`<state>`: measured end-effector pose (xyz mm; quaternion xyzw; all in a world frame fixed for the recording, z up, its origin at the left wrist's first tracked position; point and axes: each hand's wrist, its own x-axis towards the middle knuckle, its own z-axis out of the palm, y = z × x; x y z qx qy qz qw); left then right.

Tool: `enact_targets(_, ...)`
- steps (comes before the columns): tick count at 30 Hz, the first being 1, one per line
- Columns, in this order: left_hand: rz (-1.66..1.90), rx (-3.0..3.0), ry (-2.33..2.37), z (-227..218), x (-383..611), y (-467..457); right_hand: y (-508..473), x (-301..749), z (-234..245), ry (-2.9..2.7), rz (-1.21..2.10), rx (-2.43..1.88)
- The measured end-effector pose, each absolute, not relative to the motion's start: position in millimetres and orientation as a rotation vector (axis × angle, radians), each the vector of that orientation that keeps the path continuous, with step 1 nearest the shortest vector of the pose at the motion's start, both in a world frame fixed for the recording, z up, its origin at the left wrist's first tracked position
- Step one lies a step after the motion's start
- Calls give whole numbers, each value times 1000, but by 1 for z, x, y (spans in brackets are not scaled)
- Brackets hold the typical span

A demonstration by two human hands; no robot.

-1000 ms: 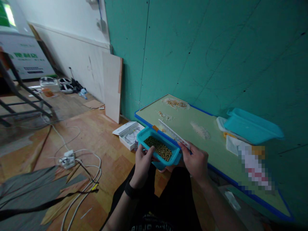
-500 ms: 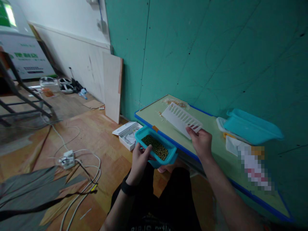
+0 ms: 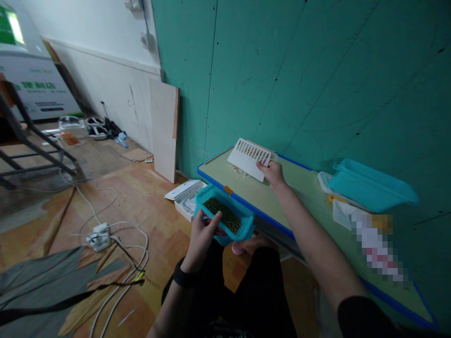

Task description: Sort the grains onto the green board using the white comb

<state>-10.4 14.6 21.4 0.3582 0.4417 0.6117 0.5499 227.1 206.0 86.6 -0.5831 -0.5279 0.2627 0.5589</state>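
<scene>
My left hand (image 3: 206, 226) grips the near left side of a turquoise plastic tub (image 3: 243, 210), thumb over the rim. Small dark-green beans (image 3: 222, 213) lie inside it. The tub is beside the table's blue front edge, above my lap. My right hand (image 3: 271, 172), reaching across the table, is closed on the lower right corner of a white slotted plastic plate (image 3: 245, 162). That plate is tilted over the far left of the tabletop, its slots toward the wall. Pale yellowish grains (image 3: 238, 172) lie scattered below it, and others show through the slots; the plate partly hides them.
On the right of the pale green table (image 3: 306, 202) are a larger turquoise bin (image 3: 373, 185), a white lid and a blurred-out packet (image 3: 378, 249). An open white box (image 3: 185, 197) sits on the floor beyond the tub. Cables and a power strip (image 3: 100, 236) lie at left.
My right hand has moved away from me and left, bringing the slotted plate over the scattered grains. The tub has shifted slightly; the yellowish patch at its right end now looks dark green.
</scene>
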Motion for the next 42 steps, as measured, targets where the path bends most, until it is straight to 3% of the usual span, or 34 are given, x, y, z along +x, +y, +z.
enact_targets(10, 1425, 845, 1051, 18, -11, 14, 199, 225, 90, -1160, 857, -1333)
enact_targets(42, 1412, 862, 1021, 21, -12, 13, 183, 210, 100, -1192, 1128, -1328)
